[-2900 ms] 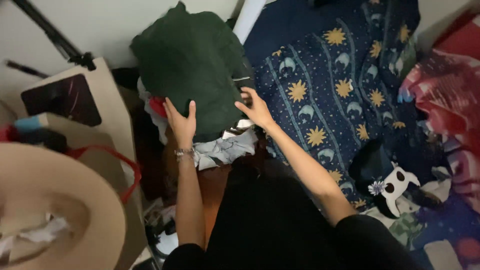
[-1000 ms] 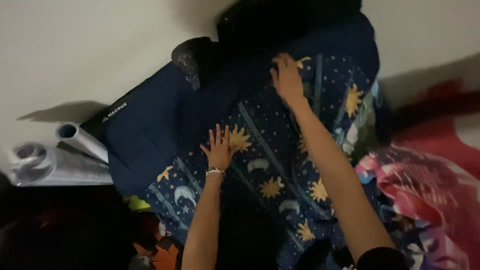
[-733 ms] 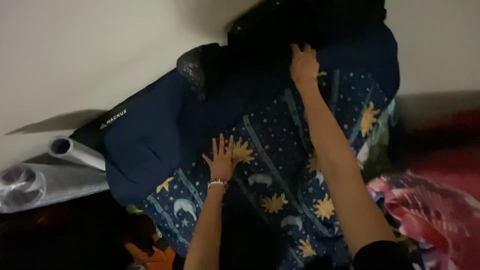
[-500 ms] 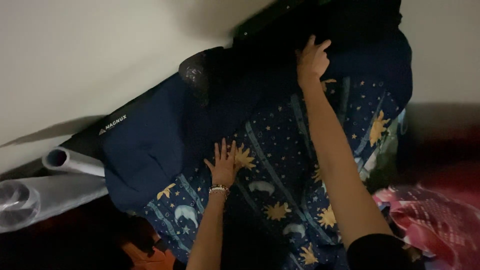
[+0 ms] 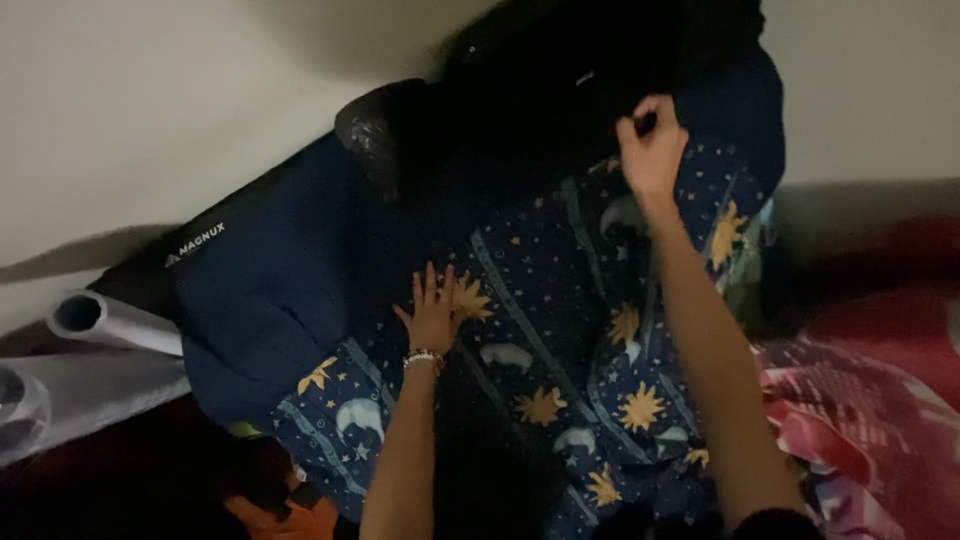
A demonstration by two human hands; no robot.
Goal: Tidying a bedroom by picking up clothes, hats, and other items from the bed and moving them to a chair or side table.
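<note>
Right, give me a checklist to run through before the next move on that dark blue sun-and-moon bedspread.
1. Left hand flat on the dark blue cotton bedspread printed with yellow suns and pale moons, fingers spread: ok.
2. Right hand closed on the bedspread's far edge: ok, fist pinched at the fabric.
3. Cloth smooth between the hands: not ok, folds show.
4. Plain navy padded cover beside the left hand, free of the grip: ok.
5. Red patterned blanket off the bedspread: cannot tell, edges meet in shadow.
6. What the dark bundle beyond the right hand is: cannot tell.
</note>
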